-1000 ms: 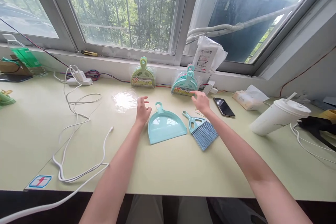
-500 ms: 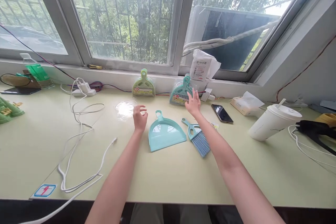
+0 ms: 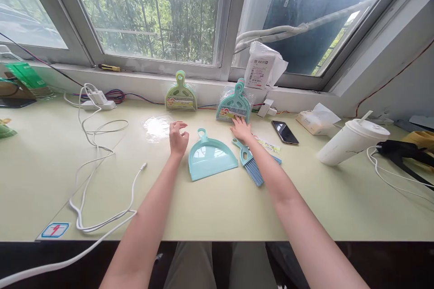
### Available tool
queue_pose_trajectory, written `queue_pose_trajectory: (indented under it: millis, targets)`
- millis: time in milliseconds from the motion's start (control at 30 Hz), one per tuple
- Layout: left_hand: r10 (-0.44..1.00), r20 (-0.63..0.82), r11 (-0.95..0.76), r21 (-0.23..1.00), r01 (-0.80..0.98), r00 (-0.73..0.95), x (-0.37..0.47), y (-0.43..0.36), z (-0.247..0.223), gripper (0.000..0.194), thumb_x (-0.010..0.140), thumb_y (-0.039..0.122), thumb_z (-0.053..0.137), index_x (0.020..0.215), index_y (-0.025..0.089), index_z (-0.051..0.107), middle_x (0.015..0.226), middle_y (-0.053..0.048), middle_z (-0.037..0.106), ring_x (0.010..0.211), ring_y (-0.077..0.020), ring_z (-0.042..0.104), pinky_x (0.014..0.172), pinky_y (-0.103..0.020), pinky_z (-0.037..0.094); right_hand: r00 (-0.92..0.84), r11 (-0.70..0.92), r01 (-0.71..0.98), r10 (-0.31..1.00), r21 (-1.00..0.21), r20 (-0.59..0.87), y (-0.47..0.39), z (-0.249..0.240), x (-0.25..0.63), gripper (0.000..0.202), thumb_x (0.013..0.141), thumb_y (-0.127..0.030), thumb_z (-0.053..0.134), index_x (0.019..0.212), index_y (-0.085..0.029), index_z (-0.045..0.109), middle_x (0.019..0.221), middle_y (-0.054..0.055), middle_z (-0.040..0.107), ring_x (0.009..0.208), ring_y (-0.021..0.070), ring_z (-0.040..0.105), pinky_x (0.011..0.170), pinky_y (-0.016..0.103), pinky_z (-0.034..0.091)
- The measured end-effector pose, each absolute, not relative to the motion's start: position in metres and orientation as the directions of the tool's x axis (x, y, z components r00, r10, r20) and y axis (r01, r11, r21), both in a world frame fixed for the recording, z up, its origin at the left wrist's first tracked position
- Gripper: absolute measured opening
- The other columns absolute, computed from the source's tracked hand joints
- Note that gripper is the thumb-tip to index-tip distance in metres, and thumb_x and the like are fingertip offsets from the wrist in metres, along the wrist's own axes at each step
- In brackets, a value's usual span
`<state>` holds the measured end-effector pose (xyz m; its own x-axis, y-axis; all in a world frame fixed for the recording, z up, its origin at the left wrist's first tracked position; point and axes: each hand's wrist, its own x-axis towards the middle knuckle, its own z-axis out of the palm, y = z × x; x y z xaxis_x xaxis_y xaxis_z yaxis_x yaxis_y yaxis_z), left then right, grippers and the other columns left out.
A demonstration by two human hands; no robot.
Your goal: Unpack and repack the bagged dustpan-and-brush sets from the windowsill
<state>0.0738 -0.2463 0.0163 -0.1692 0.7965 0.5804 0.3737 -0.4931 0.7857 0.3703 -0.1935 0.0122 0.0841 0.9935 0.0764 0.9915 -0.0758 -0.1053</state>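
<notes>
Turquoise dustpan lies flat on the desk in the head view, handle pointing toward the window, wholly visible, its pan washed with reflections. Just left of the dustpan, the left hand is raised and empty, fingers loosely curled and thumb apart; whether any part of it rests on the desk is hard to tell. Beyond the dustpan and to its right stand packaged turquoise sets, overlapping so that they cannot be counted. The right hand spreads its fingers over their lower front, covering part of the label; it grips nothing visible, and I cannot tell whether the fingertips touch the wrapping.

Right of the dustpan lies the small brush, its handle end in sight but much of its bristles hidden under the right forearm, as is part of a printed card. Beyond the dustpan, slightly left, stands a packaged green set, its print too small to read. Left of the dustpan, glare washes out a clear wrapper. Far right of the dustpan, a black object is cut off by the frame.
</notes>
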Motion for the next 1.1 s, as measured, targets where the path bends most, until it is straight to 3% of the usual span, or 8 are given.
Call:
queue_pose_trajectory:
  millis: [200,467,633,733,867,1000,1100]
  targets:
    - [0.809,0.563,-0.468,0.791,0.394,-0.168,0.071,-0.245,0.016,0.027,0.074,0.000,0.049,0.090,0.018,0.061,0.114,-0.009,0.052,0.098,-0.0193,0.064,0.066,-0.029,0.058,0.194,-0.190,0.975,0.981,-0.118,0.030,-0.163,0.010,0.369,0.058,0.097,-0.044,0.029,0.153,-0.027,0.026,0.164,0.007,0.012,0.150,0.0343,0.007,0.112,0.068,0.017]
    - [0.815,0.527,-0.454,0.839,0.300,-0.240,0.066,-0.240,0.018,0.015,0.079,0.009,0.058,0.090,0.017,0.062,0.113,-0.008,0.055,0.094,-0.0175,0.065,0.063,-0.025,0.056,0.203,-0.189,0.977,0.966,-0.097,0.157,-0.165,-0.005,0.362,0.058,0.098,-0.036,0.024,0.152,-0.017,0.027,0.163,0.011,0.013,0.149,0.0336,0.008,0.113,0.068,0.012]
    - [0.829,0.516,-0.450,0.844,0.291,-0.217,0.066,-0.239,0.015,0.017,0.076,0.005,0.055,0.085,0.017,0.063,0.112,-0.008,0.055,0.087,-0.0162,0.066,0.063,-0.028,0.056,0.175,-0.150,0.982,0.950,-0.114,0.259,-0.177,0.008,0.357,0.062,0.093,-0.027,0.038,0.153,-0.028,0.022,0.162,0.006,0.020,0.147,0.0306,0.017,0.113,0.065,0.021]
    - [0.823,0.535,-0.454,0.823,0.342,-0.193,0.069,-0.240,0.012,0.023,0.075,0.004,0.052,0.085,0.018,0.065,0.110,-0.008,0.055,0.097,-0.0203,0.063,0.063,-0.029,0.057,0.162,-0.136,0.985,0.944,-0.109,0.289,-0.181,0.019,0.357,0.073,0.090,-0.021,0.042,0.154,-0.037,0.012,0.161,0.003,0.020,0.147,0.0297,0.019,0.112,0.063,0.026]
    - [0.810,0.574,-0.494,0.779,0.385,-0.122,0.076,-0.244,0.012,0.028,0.073,0.001,0.050,0.086,0.020,0.067,0.111,-0.009,0.054,0.112,-0.0237,0.056,0.067,-0.031,0.059,0.127,-0.107,0.991,0.946,-0.085,0.299,-0.188,0.032,0.362,0.076,0.089,-0.023,0.044,0.154,-0.036,0.006,0.163,0.003,0.016,0.148,0.0301,0.015,0.113,0.064,0.024]
    - [0.827,0.551,-0.470,0.785,0.402,-0.108,0.075,-0.247,0.014,0.028,0.073,0.001,0.049,0.085,0.020,0.067,0.112,-0.010,0.053,0.112,-0.0239,0.055,0.067,-0.031,0.059,0.028,-0.005,0.996,0.965,-0.090,0.259,-0.191,0.040,0.366,0.076,0.088,-0.022,0.044,0.153,-0.040,0.008,0.163,-0.001,0.016,0.147,0.0291,0.019,0.112,0.062,0.028]
    - [0.830,0.544,-0.457,0.789,0.410,-0.124,0.072,-0.247,0.015,0.028,0.073,0.002,0.049,0.085,0.020,0.066,0.112,-0.010,0.053,0.112,-0.0238,0.055,0.067,-0.031,0.059,0.045,-0.014,0.993,0.962,-0.116,0.269,-0.184,0.043,0.365,0.076,0.088,-0.022,0.044,0.153,-0.039,0.010,0.162,-0.001,0.017,0.146,0.0283,0.022,0.111,0.060,0.031]
